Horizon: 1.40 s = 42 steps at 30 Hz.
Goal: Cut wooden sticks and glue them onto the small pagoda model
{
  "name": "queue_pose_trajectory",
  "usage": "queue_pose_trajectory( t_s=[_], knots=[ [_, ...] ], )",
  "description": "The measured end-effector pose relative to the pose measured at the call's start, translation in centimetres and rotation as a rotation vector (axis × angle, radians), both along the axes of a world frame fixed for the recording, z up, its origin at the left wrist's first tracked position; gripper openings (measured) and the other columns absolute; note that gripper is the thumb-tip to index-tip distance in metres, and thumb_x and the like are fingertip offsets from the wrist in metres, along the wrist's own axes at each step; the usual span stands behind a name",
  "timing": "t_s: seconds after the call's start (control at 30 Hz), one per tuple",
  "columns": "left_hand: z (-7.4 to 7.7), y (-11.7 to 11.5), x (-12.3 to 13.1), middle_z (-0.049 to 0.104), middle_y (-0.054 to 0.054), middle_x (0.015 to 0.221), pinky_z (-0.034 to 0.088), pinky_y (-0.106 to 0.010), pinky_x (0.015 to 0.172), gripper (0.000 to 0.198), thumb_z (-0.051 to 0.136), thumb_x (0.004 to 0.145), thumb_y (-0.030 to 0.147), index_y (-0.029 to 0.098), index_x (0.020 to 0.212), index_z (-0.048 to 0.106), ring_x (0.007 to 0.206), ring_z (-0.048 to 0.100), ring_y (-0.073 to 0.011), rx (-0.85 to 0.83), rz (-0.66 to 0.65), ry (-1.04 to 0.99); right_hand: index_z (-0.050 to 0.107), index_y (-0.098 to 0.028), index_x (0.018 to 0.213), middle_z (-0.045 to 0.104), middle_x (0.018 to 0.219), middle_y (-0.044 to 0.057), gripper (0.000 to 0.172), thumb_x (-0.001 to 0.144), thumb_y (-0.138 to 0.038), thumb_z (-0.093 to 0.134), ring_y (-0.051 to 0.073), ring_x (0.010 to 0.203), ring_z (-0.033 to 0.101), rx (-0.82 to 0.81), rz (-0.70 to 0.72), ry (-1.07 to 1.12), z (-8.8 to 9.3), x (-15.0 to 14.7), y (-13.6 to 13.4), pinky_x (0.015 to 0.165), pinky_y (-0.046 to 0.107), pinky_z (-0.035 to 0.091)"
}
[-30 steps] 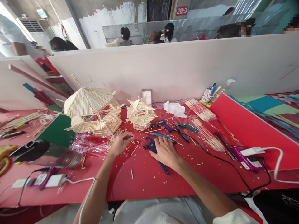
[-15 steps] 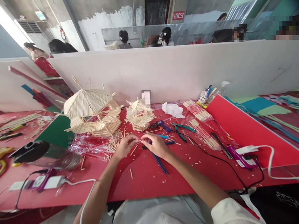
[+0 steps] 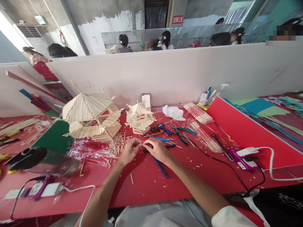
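Note:
My left hand (image 3: 129,150) and my right hand (image 3: 158,149) meet fingertip to fingertip above the red table. Both are pinched closed; whatever is between the fingertips is too small to make out. Under and beside my right hand lie blue-handled pliers (image 3: 161,167) and a blue pen-like tool (image 3: 160,138). Just beyond the hands stands a small pavilion model of wooden sticks (image 3: 140,119). A larger stick pavilion (image 3: 88,108) stands to the left, with a heap of short stick pieces (image 3: 118,145) at its foot.
A blue glue gun (image 3: 163,128) with a black cord, green-handled pliers (image 3: 183,134) and packs of sticks (image 3: 199,112) lie to the right. Crumpled tissue (image 3: 174,112) lies behind them. At left are a clear bottle (image 3: 44,160) and a power adapter (image 3: 39,187). A white partition (image 3: 165,75) stands behind.
The view has shifted slightly, so the scene sits a little lower and further left. My hands stay pinched together, with only small finger movement.

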<state>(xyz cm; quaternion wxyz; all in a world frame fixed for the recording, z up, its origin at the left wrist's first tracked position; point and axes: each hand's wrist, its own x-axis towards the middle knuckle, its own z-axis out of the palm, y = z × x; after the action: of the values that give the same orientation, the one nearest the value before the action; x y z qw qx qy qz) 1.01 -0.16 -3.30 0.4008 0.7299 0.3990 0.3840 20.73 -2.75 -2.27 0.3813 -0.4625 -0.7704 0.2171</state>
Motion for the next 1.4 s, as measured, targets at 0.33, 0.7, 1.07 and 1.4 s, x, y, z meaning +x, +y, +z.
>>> queue_pose_trajectory(
  t_s=[0.33,0.7,1.07,1.4],
  knots=[
    [-0.4,-0.6,1.3,0.072,-0.005,0.086,0.056,-0.031,0.076,0.037,0.062,0.094,0.056,0.02,0.092,0.065,0.081,0.069,-0.0198,0.005,0.131,-0.048,0.071,-0.021,0.091,0.075,0.088,0.007,0.021,0.102,-0.03,0.055,0.02,0.083,0.069,0.095,-0.061,-0.012,-0.3,0.3,-0.1,0.078,0.03,0.053],
    [-0.2,-0.4,0.6,0.072,-0.005,0.086,0.057,-0.03,0.073,0.039,0.073,0.086,0.057,0.019,0.091,0.067,0.079,0.07,-0.0197,-0.171,0.054,-0.157,0.074,-0.022,0.101,0.077,0.095,0.008,0.026,0.107,-0.029,0.049,0.02,0.089,0.072,0.176,0.056,-0.019,-0.9,0.5,0.4,0.082,0.031,0.055],
    [0.3,0.0,0.3,0.072,-0.004,0.076,0.056,-0.03,0.07,0.038,0.078,0.081,0.054,0.018,0.086,0.067,0.072,0.069,-0.0195,-0.382,-0.012,-0.177,0.071,-0.023,0.093,0.076,0.087,0.006,0.023,0.102,-0.024,0.05,0.018,0.079,0.07,0.173,0.131,0.005,-0.8,0.7,0.8,0.074,0.029,0.055],
    [0.8,-0.3,1.4,0.074,-0.006,0.078,0.056,-0.028,0.068,0.041,0.077,0.083,0.055,0.015,0.085,0.07,0.071,0.068,-0.0191,-0.444,0.025,-0.248,0.062,-0.023,0.089,0.069,0.077,0.002,0.013,0.097,-0.016,0.055,0.014,0.066,0.062,0.285,0.119,0.089,-0.6,1.0,1.6,0.062,0.025,0.051]
  ],
)
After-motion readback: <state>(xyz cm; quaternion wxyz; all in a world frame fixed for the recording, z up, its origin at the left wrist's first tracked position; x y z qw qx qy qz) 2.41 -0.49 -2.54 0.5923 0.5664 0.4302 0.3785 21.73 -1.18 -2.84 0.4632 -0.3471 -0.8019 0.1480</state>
